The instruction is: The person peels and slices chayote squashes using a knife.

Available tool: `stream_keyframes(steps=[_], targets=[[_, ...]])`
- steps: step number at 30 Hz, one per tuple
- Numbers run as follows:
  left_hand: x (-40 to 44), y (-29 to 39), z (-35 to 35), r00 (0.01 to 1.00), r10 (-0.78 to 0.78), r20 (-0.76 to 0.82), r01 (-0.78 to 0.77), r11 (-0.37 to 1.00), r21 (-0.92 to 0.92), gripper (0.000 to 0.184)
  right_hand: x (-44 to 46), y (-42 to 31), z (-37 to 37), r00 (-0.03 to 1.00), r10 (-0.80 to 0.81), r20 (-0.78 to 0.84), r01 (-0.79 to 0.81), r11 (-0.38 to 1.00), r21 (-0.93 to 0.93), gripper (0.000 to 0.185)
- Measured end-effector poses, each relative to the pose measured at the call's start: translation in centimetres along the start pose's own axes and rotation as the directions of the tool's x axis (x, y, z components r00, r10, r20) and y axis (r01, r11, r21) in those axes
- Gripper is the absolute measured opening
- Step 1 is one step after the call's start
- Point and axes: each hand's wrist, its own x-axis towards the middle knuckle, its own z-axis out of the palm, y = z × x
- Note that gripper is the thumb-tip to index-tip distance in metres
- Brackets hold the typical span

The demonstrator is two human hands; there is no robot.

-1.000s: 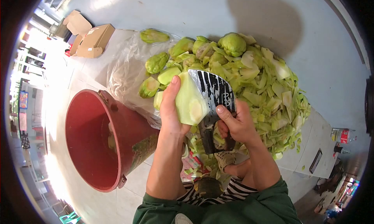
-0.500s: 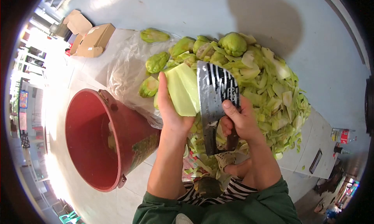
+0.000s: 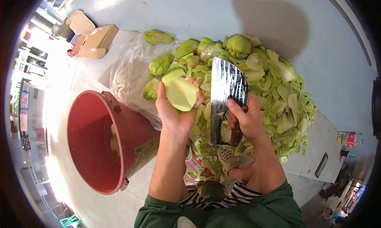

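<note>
A pale green peeled chayote rests in my left hand, whose fingers curl round its right side and whose thumb lies along its left. My right hand grips the brown handle of a broad cleaver, its streaked blade upright and apart from the chayote. Behind both hands lies a heap of green peelings. Several unpeeled chayotes, one of them a rounded chayote, lie along the heap's back and left edge.
A large red bucket tilts open at the left, with something pale inside. Beside it spreads a clear plastic bag. An open cardboard box stands at the back left. At the right are a bottle and a phone.
The chayote has been turned in my left hand, and its fingers now show on the right side. The cleaver has moved right, away from the chayote, and stands more upright.
</note>
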Motion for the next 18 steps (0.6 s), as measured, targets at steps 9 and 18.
stream_keyframes(steps=[9,18], targets=[[-0.3,4.7,1.0,0.908,0.327,-0.262,-0.272,0.936,0.225,0.059,0.5,0.3,-0.5,0.988,-0.051,-0.144,0.044,0.998,-0.051,0.019],[-4.4,15.7,0.1,0.254,0.891,-0.377,-0.959,0.284,0.024,0.056,1.1,-1.0,-4.0,0.949,-0.111,-0.295,0.135,0.989,0.061,0.018]])
